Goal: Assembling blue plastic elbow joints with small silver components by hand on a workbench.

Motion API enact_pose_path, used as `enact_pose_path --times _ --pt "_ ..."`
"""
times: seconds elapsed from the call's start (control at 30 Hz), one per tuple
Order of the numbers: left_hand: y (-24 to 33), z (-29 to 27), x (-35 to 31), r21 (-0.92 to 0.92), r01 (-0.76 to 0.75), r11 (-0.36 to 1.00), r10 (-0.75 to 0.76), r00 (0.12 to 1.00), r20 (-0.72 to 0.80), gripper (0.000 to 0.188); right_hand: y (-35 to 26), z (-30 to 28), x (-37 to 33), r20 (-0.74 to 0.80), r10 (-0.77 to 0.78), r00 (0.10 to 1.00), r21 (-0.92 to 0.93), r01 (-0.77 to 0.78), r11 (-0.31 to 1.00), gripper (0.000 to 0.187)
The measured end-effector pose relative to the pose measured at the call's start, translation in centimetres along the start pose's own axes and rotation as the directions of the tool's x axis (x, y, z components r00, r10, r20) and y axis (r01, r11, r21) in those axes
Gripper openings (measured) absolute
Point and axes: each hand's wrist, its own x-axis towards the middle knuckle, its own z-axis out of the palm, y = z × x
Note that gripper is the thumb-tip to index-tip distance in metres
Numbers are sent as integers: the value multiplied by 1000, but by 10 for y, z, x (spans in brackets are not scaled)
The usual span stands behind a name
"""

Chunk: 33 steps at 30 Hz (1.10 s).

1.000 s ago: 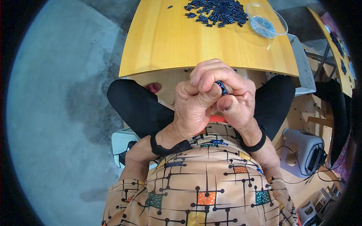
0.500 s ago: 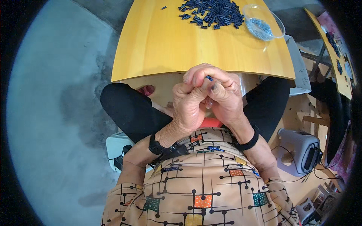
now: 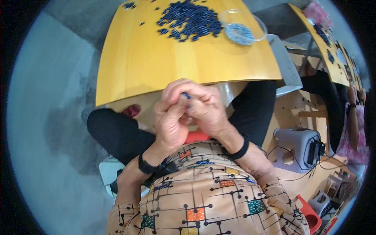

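My left hand (image 3: 172, 121) and my right hand (image 3: 207, 105) meet in front of my body, just off the table's near edge. Both are closed, thumbs and fingers pressed together around one small dark blue piece (image 3: 185, 95). Only a bit of that piece shows between the fingertips; the rest is covered. On the yellow table (image 3: 176, 62) lies a heap of small dark blue plastic pieces (image 3: 192, 21). To the right of the heap stands a clear round plastic tub (image 3: 256, 33) holding many tiny silvery-blue parts (image 3: 239, 33).
A grey box (image 3: 288, 64) adjoins the table's right side. Grey plastic stools (image 3: 295, 147) with black cords stand at lower right, near a red plastic stool (image 3: 309, 213). Another person's arm (image 3: 353, 121) shows at far right, beside a second table (image 3: 333, 62) with dark pieces.
The whole view has shifted, so table and hands now appear further left, and more of the heap and the neighbouring person shows. My hands keep their grip on the small piece.
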Motion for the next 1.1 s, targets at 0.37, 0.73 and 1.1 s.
enact_pose_path --times 0.37,0.73,1.1 --pt "-11 17 18 98 215 972 -214 977 -17 22 -20 -15 -15 -241 23 970 -96 -47 994 19" --pt "16 4 34 408 313 858 -391 912 121 21 -118 -173 -58 -680 -226 697 -271 47 961 28" --pt "48 -41 121 819 -79 568 87 996 35 21 -128 -333 -50 -868 -73 491 -300 -403 865 53"
